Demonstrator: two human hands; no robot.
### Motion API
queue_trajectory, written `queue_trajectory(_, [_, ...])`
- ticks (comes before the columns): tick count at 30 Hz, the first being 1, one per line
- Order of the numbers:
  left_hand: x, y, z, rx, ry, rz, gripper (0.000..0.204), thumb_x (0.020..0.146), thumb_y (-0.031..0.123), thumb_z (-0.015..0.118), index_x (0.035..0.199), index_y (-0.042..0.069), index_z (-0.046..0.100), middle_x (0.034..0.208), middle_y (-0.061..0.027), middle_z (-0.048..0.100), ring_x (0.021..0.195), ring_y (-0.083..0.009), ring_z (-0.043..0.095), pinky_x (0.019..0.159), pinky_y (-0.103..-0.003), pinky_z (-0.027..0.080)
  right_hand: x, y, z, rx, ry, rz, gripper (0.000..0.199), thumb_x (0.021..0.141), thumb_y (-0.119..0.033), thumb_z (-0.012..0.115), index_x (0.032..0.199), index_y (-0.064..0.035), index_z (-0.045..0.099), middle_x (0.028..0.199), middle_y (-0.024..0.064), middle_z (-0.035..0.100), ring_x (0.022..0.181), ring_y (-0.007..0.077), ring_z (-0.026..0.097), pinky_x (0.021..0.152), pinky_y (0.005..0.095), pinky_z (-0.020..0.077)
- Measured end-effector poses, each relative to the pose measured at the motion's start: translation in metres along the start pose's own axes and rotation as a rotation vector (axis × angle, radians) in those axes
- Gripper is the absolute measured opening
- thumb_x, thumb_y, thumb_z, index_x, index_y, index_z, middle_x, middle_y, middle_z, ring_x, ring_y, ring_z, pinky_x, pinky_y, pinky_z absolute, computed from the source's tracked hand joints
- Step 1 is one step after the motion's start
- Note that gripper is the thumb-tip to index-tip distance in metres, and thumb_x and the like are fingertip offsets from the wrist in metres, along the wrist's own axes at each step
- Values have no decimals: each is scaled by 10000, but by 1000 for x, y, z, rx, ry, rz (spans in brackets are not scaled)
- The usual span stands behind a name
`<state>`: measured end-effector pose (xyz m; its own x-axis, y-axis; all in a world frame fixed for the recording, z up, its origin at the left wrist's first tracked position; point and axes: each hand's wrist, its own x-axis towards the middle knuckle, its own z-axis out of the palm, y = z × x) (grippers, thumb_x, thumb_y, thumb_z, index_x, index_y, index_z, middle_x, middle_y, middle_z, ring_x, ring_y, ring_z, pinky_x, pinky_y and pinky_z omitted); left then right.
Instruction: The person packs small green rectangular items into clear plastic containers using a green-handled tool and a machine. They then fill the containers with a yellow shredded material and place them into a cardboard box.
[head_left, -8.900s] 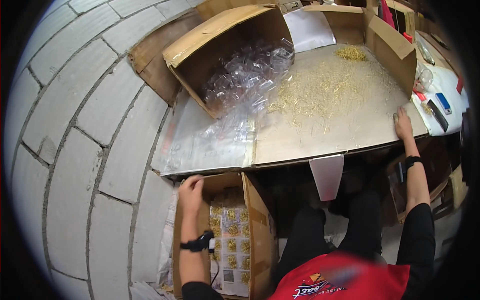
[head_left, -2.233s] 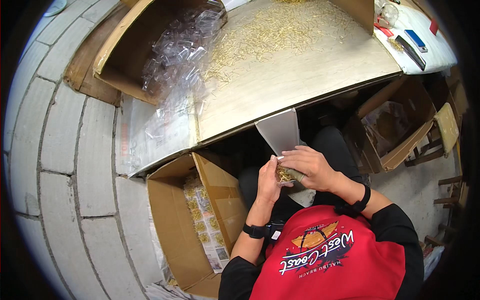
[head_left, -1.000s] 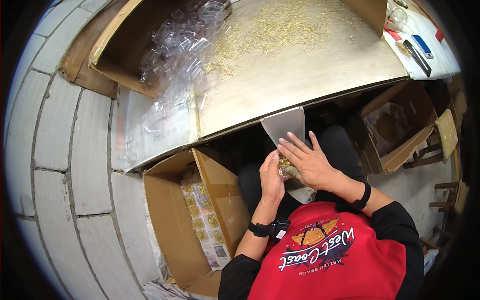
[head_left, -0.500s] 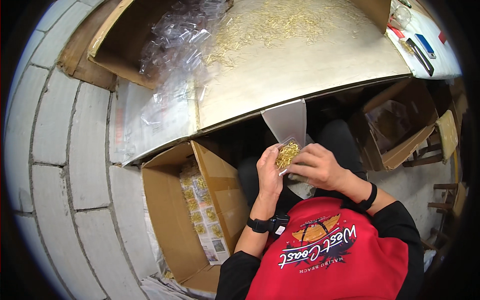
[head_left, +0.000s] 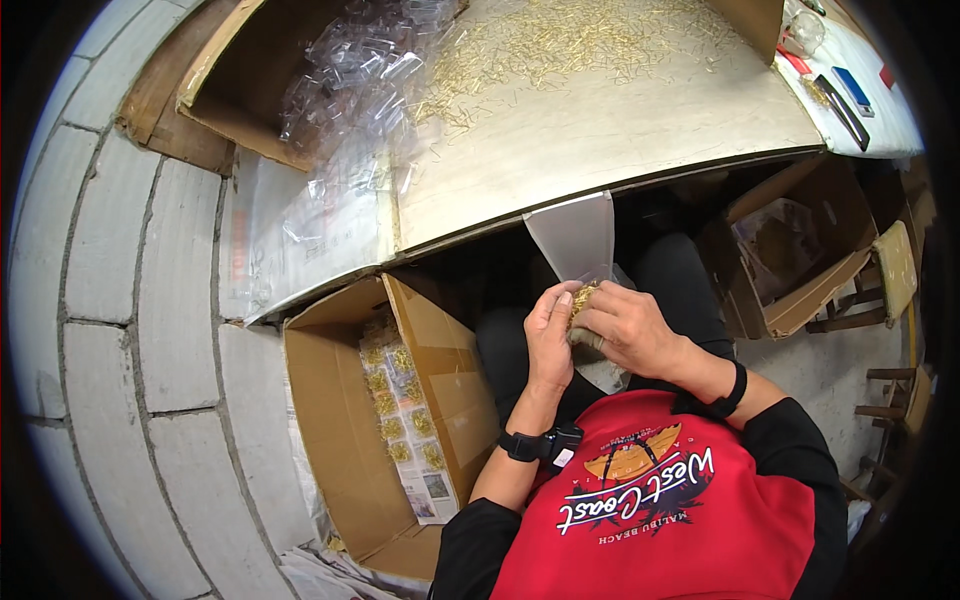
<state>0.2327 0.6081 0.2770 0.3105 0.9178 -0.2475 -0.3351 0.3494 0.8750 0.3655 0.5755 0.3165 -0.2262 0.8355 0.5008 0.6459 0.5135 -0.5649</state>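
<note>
Above my lap, a small clear plastic box [head_left: 603,272] filled with thin gold-coloured metal pieces [head_left: 583,298] sits between my two hands. My left hand [head_left: 548,345] is closed on its left side, the thumb on top. The fingers of my right hand [head_left: 632,328] curl over the right side and press against it. Most of the box is hidden behind the fingers. A greyish covering [head_left: 586,340] shows beneath my right fingers; I cannot make out exactly what it is.
Loose gold pieces [head_left: 570,45] lie across the tabletop [head_left: 600,130], beside a heap of clear plastic boxes [head_left: 360,75]. An open carton [head_left: 330,440] at left holds rows of filled boxes [head_left: 392,425]. Another carton [head_left: 800,260] stands at right. A pale flap [head_left: 575,235] hangs from the table edge.
My right hand has moved in over the box and now covers more of it. The box has tilted, and fewer gold pieces show. My left hand has shifted slightly right.
</note>
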Motion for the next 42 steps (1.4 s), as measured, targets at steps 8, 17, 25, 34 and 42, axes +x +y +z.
queue_trajectory(8, [-3, -2, 2, -85, 38, -90, 336, 963, 266, 378, 1023, -3, 571, 838, -40, 604, 643, -61, 555, 483, -178, 443, 14, -8, -2, -50, -123, 125, 138, 673, -74, 614, 804, -33, 596, 784, 84, 536, 727, 263, 580, 581, 369, 476])
queue_trajectory(17, [-1, 3, -5, -74, 22, -83, 340, 962, 273, 365, 1027, -4, 550, 831, -71, 608, 640, -123, 615, 442, -243, 521, 12, 6, -4, -55, -99, 175, 223, 664, -65, 632, 883, -33, 605, 823, 93, 535, 726, 267, 590, 572, 355, 482])
queue_trajectory(25, [4, 9, -11, -206, 94, -15, 349, 968, 266, 371, 1051, -27, 542, 927, -90, 613, 792, -149, 615, 669, -263, 524, 6, -9, 1, -193, -322, -85, 666, 797, -381, 577, 1273, 45, 390, 1343, 187, 389, 1292, 308, 317, 1068, 458, 205])
queue_trajectory(34, [9, 13, -12, -173, 89, 36, 267, 958, 215, 426, 1028, -3, 563, 930, -57, 604, 799, -92, 586, 684, -229, 490, 11, -1, -1, -138, -290, -39, 624, 839, -389, 530, 1297, 12, 392, 1352, 175, 389, 1289, 303, 330, 1054, 431, 253])
queue_trajectory(42, [9, 15, -1, -140, 197, 94, 239, 946, 188, 451, 1014, -8, 570, 887, -54, 609, 741, -96, 596, 643, -236, 508, 10, 0, -7, -268, -283, -42, 557, 836, -321, 558, 1274, -2, 426, 1342, 149, 412, 1289, 274, 340, 1057, 455, 236])
